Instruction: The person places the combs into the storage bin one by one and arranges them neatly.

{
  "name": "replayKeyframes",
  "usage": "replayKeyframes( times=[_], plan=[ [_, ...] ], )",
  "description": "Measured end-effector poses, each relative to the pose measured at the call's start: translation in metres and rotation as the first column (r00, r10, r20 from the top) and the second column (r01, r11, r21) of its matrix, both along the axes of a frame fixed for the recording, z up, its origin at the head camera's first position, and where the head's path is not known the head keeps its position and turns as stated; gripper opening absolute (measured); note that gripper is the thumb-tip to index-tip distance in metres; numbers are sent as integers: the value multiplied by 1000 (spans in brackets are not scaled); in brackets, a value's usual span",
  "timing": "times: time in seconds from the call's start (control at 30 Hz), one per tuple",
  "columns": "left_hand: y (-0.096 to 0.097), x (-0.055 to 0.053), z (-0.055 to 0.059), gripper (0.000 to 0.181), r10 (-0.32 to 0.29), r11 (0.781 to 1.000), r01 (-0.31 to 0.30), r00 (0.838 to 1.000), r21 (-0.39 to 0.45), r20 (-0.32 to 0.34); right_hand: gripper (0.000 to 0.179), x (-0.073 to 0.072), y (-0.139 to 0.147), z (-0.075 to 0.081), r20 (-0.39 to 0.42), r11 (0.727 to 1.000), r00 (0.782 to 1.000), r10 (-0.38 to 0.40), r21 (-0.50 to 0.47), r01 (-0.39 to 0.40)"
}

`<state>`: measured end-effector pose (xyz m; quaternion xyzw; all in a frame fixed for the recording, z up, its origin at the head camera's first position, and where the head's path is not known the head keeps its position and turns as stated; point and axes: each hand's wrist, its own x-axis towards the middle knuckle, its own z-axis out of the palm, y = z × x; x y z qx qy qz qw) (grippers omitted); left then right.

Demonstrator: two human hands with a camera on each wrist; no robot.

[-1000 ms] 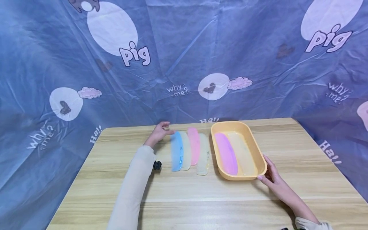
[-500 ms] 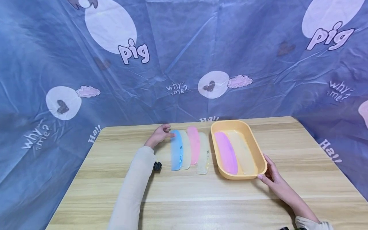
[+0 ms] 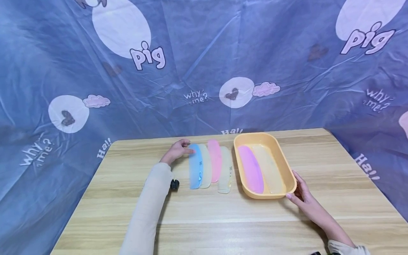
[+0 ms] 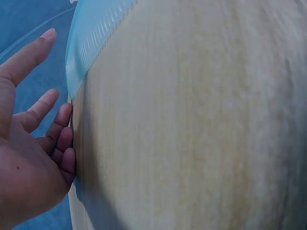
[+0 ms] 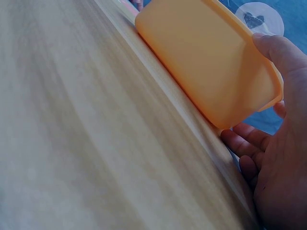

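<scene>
Four would be too many to number, so several combs lie side by side on the wooden table: a blue comb [image 3: 196, 166], a pale yellow one, a pink comb [image 3: 215, 161] and a pale comb [image 3: 225, 170] with small printing. My left hand [image 3: 176, 150] is at the blue comb's far end, its thumb overlapping the comb; in the left wrist view the fingers are loosely bent beside the blue comb's tip [image 4: 79, 62]. My right hand [image 3: 302, 199] holds the near right corner of a yellow tray [image 3: 288, 168], thumb on its rim, fingers low outside. Inside lie a purple comb [image 3: 251, 170] and a pale comb.
Behind the table [image 3: 223, 226] hangs a blue printed cloth [image 3: 197, 71], close along its far edge. The tray stands right of the row of combs. A small black object [image 3: 174, 184] shows at the left wrist.
My left hand has lowered slightly toward the blue comb, its thumb now over the comb's far end. The right hand and tray stay in place.
</scene>
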<state>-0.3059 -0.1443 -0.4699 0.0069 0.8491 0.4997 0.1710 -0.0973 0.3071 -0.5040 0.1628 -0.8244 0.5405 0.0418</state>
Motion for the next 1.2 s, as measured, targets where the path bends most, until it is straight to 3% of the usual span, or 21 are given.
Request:
replayKeyframes(
  times=[0.1, 0.3, 0.43, 1.2],
  plan=[
    [-1, -1, -1, 66, -8, 1000, 8, 1000, -6, -8, 81, 0, 0, -1, -19, 1000, 1000, -3, 0, 3],
    [0, -1, -3, 67, -42, 993, 34, 997, -117, -68, 80, 0, 0, -2, -30, 1000, 1000, 7, -15, -7],
    [0, 1, -2, 67, -45, 987, 32, 996, -159, -74, 81, 0, 0, -2, -28, 1000, 1000, 14, -23, -15],
    [1, 1, -1, 65, -41, 975, 23, 996, -221, -75, 80, 0, -1, -1, -21, 1000, 1000, 13, -17, -13]
  ],
)
